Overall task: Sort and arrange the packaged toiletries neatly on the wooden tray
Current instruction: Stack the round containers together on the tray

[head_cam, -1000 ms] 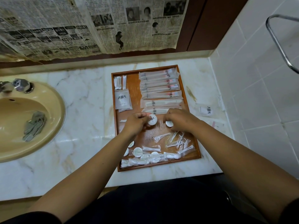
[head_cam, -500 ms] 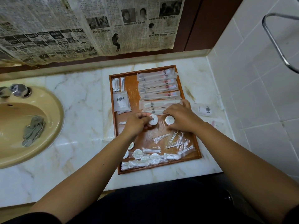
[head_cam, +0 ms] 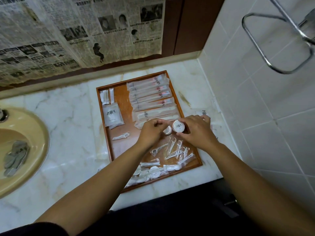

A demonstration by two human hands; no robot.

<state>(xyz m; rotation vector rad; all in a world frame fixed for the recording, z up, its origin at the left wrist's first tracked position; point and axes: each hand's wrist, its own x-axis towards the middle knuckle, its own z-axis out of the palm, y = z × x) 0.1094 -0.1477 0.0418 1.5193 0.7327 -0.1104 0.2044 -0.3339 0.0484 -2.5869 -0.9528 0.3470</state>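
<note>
The wooden tray (head_cam: pixel 119 147) lies on the marble counter. Long toothbrush packets (head_cam: pixel 151 94) are stacked along its right half, and cotton swabs (head_cam: pixel 107 96) and a flat sachet (head_cam: pixel 112 115) sit at its left. My left hand (head_cam: pixel 150 132) holds a small round white soap (head_cam: pixel 167 130) tilted on edge. My right hand (head_cam: pixel 196 130) grips a second round soap (head_cam: pixel 178 126), face up, beside the first. Loose floss picks (head_cam: pixel 175 149) and more packets (head_cam: pixel 153 171) lie in the tray's near part.
A beige sink (head_cam: pixel 22 150) with a grey cloth (head_cam: pixel 16 157) is at the left. A small sachet (head_cam: pixel 203 113) lies on the counter right of the tray, by the tiled wall (head_cam: pixel 255 99). A metal rack (head_cam: pixel 279 40) sticks out above. Newspaper (head_cam: pixel 68 31) covers the back wall.
Both hands have brought the two round soaps closer together near the tray's middle right. The left soap has tipped onto its edge. The view has shifted slightly.
</note>
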